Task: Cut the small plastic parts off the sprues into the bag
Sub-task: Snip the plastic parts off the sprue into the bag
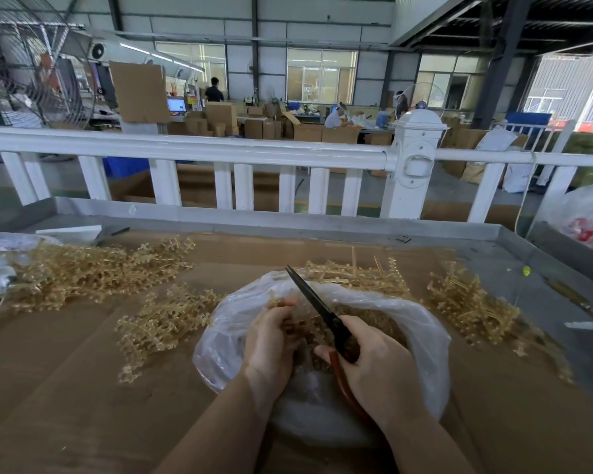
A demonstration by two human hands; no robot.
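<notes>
Over the open mouth of a clear plastic bag (pixel 421 328), both hands meet at the near middle of the cardboard-covered surface (pixel 83 388). Left hand (pixel 271 340) has its fingers curled round a small amber sprue (pixel 276 302), whose tip sticks up past the knuckles just beside the blades. Right hand (pixel 377 364) has its fingers wrapped round the reddish handles of a pair of dark scissors (pixel 314 302); the blades point up and to the left, and look nearly closed, though whether they touch the sprue cannot be told. Inside the bag, a heap of small amber cut parts (pixel 374 319) shows between and behind the hands. Loose piles of sprues lie around the bag: a large one at far left (pixel 83 271), a smaller one just left of the bag (pixel 161 323), one behind the bag (pixel 356 275), and another at right (pixel 473 309). Beyond the surface's grey metal rim stands a white railing (pixel 220 153).
</notes>
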